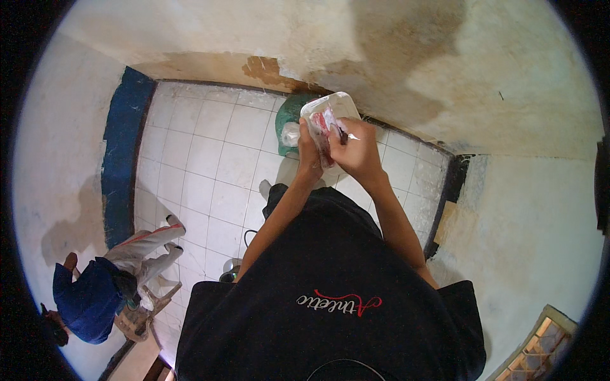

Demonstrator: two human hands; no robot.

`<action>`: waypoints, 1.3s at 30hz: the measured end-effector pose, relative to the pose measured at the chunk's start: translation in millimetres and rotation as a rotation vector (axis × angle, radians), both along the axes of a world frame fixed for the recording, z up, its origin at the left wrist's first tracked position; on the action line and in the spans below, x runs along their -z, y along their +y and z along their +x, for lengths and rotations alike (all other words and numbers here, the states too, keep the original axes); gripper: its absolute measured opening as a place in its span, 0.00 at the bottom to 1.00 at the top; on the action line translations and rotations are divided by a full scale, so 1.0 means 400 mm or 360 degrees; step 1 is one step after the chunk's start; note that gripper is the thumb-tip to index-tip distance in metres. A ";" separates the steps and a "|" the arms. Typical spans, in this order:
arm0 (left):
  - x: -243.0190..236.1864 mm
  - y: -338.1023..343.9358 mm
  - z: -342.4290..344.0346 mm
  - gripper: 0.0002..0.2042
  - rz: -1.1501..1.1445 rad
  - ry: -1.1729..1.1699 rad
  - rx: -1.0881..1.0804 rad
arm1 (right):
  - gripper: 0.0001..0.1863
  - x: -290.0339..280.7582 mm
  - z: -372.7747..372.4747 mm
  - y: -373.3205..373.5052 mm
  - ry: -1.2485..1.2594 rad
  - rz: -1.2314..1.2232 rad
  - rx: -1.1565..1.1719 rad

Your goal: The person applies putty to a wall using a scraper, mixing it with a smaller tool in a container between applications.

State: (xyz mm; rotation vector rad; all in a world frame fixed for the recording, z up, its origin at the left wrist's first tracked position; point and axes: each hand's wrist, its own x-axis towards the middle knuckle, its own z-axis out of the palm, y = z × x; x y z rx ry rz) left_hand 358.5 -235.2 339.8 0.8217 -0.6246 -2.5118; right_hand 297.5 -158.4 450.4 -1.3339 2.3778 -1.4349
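My left hand [309, 152] grips the left side of a shallow, off-white rectangular container [341, 101], held up in front of me. Red-and-white smeared material [321, 120] is in the container, though I cannot make out whether it is a packet or loose paste. My right hand [357, 155] is closed over the container on a small tool [343, 135] with a dark part; its working end is hard to tell. A green bag [286, 108] with a white bundle [290, 133] in it lies on the floor beyond my hands, against the wall.
A person in a blue top [92, 295] bends at the left wall beside a worn wooden stool [133, 324]. Metal pots [230, 270] stand on the tiled floor [210, 159] by my left side. Stained walls [406, 63] surround me; a grilled window [534, 349] is at lower right.
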 end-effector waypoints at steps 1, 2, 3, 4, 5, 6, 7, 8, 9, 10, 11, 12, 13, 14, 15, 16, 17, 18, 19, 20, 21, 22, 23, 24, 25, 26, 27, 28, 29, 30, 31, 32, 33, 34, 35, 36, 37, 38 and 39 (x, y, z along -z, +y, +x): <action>-0.002 -0.001 0.004 0.35 -0.0028 -0.0039 0.0055 | 0.05 0.019 -0.006 0.002 -0.0001 0.0001 0.0005; -0.002 -0.002 0.009 0.35 -0.0057 -0.0080 0.0114 | 0.06 0.033 -0.012 -0.002 -0.0045 0.0013 -0.0002; 0.012 -0.001 0.011 0.35 -0.0057 -0.0081 0.0121 | 0.06 0.044 -0.016 -0.002 -0.0090 0.0024 -0.0010; 0.030 0.001 0.012 0.35 -0.0023 -0.0052 0.0118 | 0.06 0.049 -0.019 0.011 -0.0092 0.0024 -0.0003; 0.032 -0.001 0.013 0.35 0.0010 -0.0025 0.0105 | 0.06 0.021 -0.017 0.015 -0.0106 0.0024 0.0001; 0.034 0.001 0.012 0.35 0.0009 -0.0029 0.0101 | 0.06 0.008 -0.015 0.016 -0.0120 0.0025 0.0005; 0.035 0.005 0.011 0.34 -0.0008 -0.0032 0.0059 | 0.06 0.016 -0.010 0.010 -0.0124 0.0024 0.0000; 0.029 0.010 0.006 0.34 -0.0024 -0.0031 0.0029 | 0.06 0.024 -0.003 0.003 -0.0076 -0.0020 -0.0001; 0.023 0.013 0.003 0.34 -0.0024 -0.0030 0.0036 | 0.06 0.032 0.000 0.002 -0.0028 -0.0063 -0.0002; 0.018 0.015 0.001 0.34 -0.0008 0.0004 0.0012 | 0.06 0.044 -0.007 0.007 -0.0027 -0.0063 0.0005; 0.020 0.013 0.001 0.34 0.0003 0.0036 -0.0022 | 0.05 0.048 -0.017 0.006 0.0008 -0.0013 -0.0015; 0.026 0.011 0.002 0.34 -0.0001 0.0036 -0.0024 | 0.05 0.050 -0.024 0.007 0.0044 0.0036 -0.0035; 0.032 0.009 0.004 0.34 0.0002 0.0053 -0.0002 | 0.05 0.048 -0.027 0.014 0.0043 0.0031 -0.0036; 0.025 0.007 0.006 0.34 0.0010 0.0067 0.0019 | 0.05 0.027 -0.023 0.019 -0.0056 0.0036 -0.0029; 0.017 0.007 0.009 0.34 0.0010 0.0063 0.0017 | 0.05 0.017 -0.021 0.021 -0.0155 0.0042 -0.0021; 0.008 0.010 0.012 0.34 -0.0039 0.0015 0.0036 | 0.05 0.028 -0.017 0.017 -0.0158 0.0041 -0.0023; -0.008 0.013 0.010 0.34 -0.0091 -0.0026 0.0062 | 0.05 0.040 -0.011 0.011 -0.0074 0.0010 -0.0018; -0.003 0.013 0.006 0.34 -0.0094 -0.0024 0.0068 | 0.05 0.053 -0.008 0.009 0.0010 -0.0022 -0.0014; 0.005 0.013 0.000 0.34 -0.0051 -0.0005 0.0019 | 0.05 0.067 -0.017 0.011 0.0012 -0.0025 -0.0007; 0.023 0.012 -0.001 0.34 -0.0006 0.0012 -0.0038 | 0.05 0.071 -0.028 0.007 -0.0014 0.0014 -0.0039; 0.041 0.008 0.001 0.34 -0.0008 0.0011 -0.0039 | 0.05 0.074 -0.035 0.006 -0.0039 0.0052 -0.0072; 0.058 0.003 0.005 0.35 -0.0006 0.0018 -0.0017 | 0.05 0.073 -0.037 0.014 -0.0040 0.0050 -0.0074; 0.050 0.000 0.005 0.35 0.0002 0.0024 0.0007 | 0.05 0.045 -0.035 0.018 -0.0057 0.0070 -0.0071; 0.041 0.002 0.006 0.35 0.0004 0.0021 0.0006 | 0.05 0.032 -0.033 0.019 -0.0073 0.0091 -0.0069; 0.033 0.006 0.007 0.35 -0.0022 -0.0023 0.0008 | 0.05 0.049 -0.028 0.012 -0.0076 0.0093 -0.0069; 0.019 0.009 0.005 0.35 -0.0050 -0.0060 0.0013 | 0.05 0.065 -0.019 -0.001 -0.0009 -0.0049 -0.0037; 0.024 0.008 0.003 0.35 -0.0049 -0.0056 0.0016 | 0.05 0.075 -0.015 -0.007 0.0058 -0.0191 -0.0005; 0.031 0.005 0.002 0.35 -0.0029 -0.0048 0.0017 | 0.05 0.078 -0.021 0.003 0.0062 -0.0190 -0.0002; 0.031 0.000 0.006 0.35 -0.0006 -0.0044 0.0005 | 0.04 0.067 -0.027 0.011 0.0038 -0.0118 -0.0036; 0.031 -0.003 0.009 0.35 -0.0003 -0.0044 -0.0005 | 0.04 0.056 -0.033 0.015 0.0013 -0.0047 -0.0068; 0.031 -0.006 0.012 0.35 -0.0020 -0.0032 0.0027 | 0.04 0.045 -0.036 0.014 0.0013 -0.0044 -0.0078; 0.029 -0.006 0.015 0.35 -0.0034 -0.0018 0.0061 | 0.04 0.031 -0.038 0.014 0.0074 -0.0010 -0.0017; 0.027 -0.006 0.016 0.35 -0.0028 -0.0016 0.0054 | 0.03 0.020 -0.040 0.015 0.0135 0.0024 0.0045; 0.025 -0.006 0.016 0.35 0.0003 0.0032 0.0057 | 0.03 0.013 -0.040 0.016 0.0137 0.0029 0.0038; 0.018 -0.009 0.011 0.35 0.0028 0.0089 0.0067 | 0.04 0.001 -0.044 0.016 0.0150 0.0135 0.0036; 0.011 -0.010 0.007 0.35 0.0029 0.0099 0.0065 | 0.05 -0.007 -0.048 0.016 0.0163 0.0240 0.0034; 0.004 -0.011 0.004 0.35 0.0039 0.0083 0.0083 | 0.05 -0.013 -0.050 0.020 0.0173 0.0240 0.0033; 0.003 -0.010 0.005 0.34 0.0053 0.0064 0.0095 | 0.05 -0.017 -0.048 0.025 0.0136 0.0190 0.0045; 0.007 -0.011 0.005 0.34 0.0058 0.0070 0.0087 | 0.06 -0.021 -0.048 0.029 0.0098 0.0139 0.0057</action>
